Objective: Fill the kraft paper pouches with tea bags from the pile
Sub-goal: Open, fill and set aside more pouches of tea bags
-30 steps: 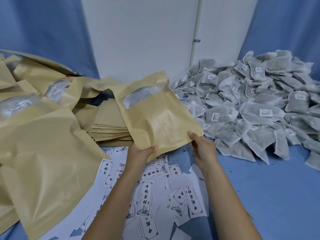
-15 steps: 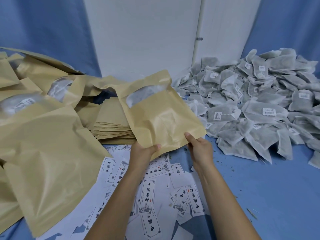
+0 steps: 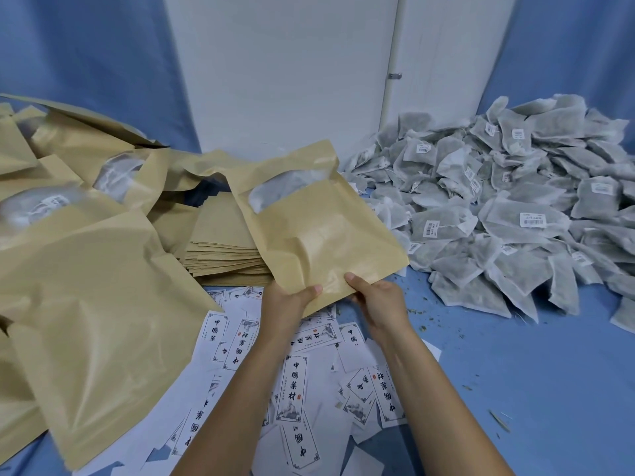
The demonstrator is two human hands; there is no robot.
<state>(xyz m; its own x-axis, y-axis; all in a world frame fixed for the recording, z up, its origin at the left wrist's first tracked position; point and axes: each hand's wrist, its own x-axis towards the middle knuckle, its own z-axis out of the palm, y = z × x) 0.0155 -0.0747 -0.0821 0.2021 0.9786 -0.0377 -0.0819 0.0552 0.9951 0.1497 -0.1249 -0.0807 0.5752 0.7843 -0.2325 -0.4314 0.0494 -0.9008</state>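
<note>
White printed labels [image 3: 295, 389] scattered on blue table [image 3: 536, 389], dry green crumbs [image 3: 421, 312] just right of them, white wall [image 3: 281, 80] and blue curtains [image 3: 86, 63] behind.
</note>
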